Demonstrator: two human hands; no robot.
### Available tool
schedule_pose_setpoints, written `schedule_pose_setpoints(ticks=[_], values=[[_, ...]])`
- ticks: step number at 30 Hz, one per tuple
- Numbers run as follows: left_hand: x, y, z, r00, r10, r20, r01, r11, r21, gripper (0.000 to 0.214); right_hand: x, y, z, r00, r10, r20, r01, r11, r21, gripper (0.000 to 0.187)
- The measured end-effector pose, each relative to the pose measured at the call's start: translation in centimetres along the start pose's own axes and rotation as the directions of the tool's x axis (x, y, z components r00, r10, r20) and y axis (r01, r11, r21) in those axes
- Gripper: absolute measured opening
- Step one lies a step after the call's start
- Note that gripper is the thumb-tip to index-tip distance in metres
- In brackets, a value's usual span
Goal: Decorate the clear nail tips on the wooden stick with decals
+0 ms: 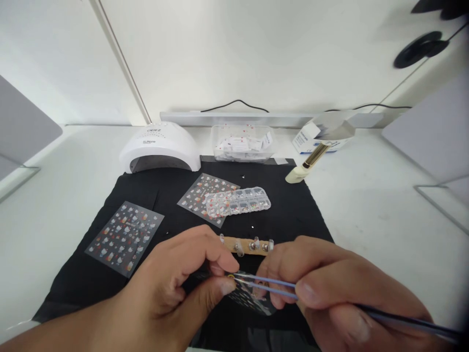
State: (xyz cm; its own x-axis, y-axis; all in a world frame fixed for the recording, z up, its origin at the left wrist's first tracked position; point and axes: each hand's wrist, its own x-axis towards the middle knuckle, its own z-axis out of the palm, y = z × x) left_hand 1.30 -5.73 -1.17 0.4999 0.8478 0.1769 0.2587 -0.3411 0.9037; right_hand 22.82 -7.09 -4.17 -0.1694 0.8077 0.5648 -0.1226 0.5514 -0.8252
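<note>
Left hand (pixel 176 278): brought in from 7 o'clock, knuckles up, fingers curled under, thumb and forefinger pressed together.
Left grip: clenched on the near edge of a small clear sticker sheet (pixel 252 299), as far as could be seen.
Right hand (pixel 330 283): brought in from 4 o'clock, wrist low, fingers folded around the shaft.
Right grip: closed on the blue tweezers (pixel 267 286), which were pointed toward 9 o'clock.
Tweezer tips: met at the left thumb and forefinger, over the clear sheet.
Clear sheet: held just above the black mat (pixel 293 215), at its 6 o'clock edge.
Wooden stick (pixel 249 245): laid on the mat with nail tips fixed on it, just beyond both hands at 12 o'clock.
Worktop (pixel 366 205): a white nail lamp (pixel 159 146) was stood at 11 o'clock and a clear gem box (pixel 238 201) was laid at 12 o'clock.
</note>
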Motion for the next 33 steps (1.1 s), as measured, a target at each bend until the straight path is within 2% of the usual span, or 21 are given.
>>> schedule_pose_setpoints(ticks=[5,13,19,25,29,33], values=[[-0.1,-0.1,0.0,1.0,0.001,0.018,-0.001,1.0,0.003,0.016,0.2,-0.3,0.3,0.999,0.017,-0.027,-0.017,1.0,0.018,0.018],[-0.1,0.0,0.1,1.0,-0.001,0.023,0.002,1.0,-0.022,0.015,1.0,-0.5,0.5,0.999,0.051,-0.006,-0.05,0.992,0.119,0.019],[-0.2,0.0,0.0,1.0,0.009,0.028,-0.009,1.0,-0.008,0.015,0.7,-0.3,0.7,0.995,0.073,-0.068,-0.066,0.993,0.101,0.018],[-0.2,-0.1,-0.1,0.999,0.012,0.053,-0.013,1.0,0.011,0.013,0.7,-0.5,0.5,0.996,0.085,-0.008,-0.083,0.987,0.136,0.019],[-0.2,-0.1,-0.2,0.996,0.017,0.082,-0.018,1.0,0.019,0.013,0.7,-0.5,0.4,0.999,0.047,-0.011,-0.046,0.991,0.122,0.02],[-0.2,-0.1,-0.2,0.996,0.031,0.083,-0.033,0.999,0.019,0.014,0.8,-0.5,0.4,0.998,0.064,0.002,-0.064,0.99,0.125,0.019]])
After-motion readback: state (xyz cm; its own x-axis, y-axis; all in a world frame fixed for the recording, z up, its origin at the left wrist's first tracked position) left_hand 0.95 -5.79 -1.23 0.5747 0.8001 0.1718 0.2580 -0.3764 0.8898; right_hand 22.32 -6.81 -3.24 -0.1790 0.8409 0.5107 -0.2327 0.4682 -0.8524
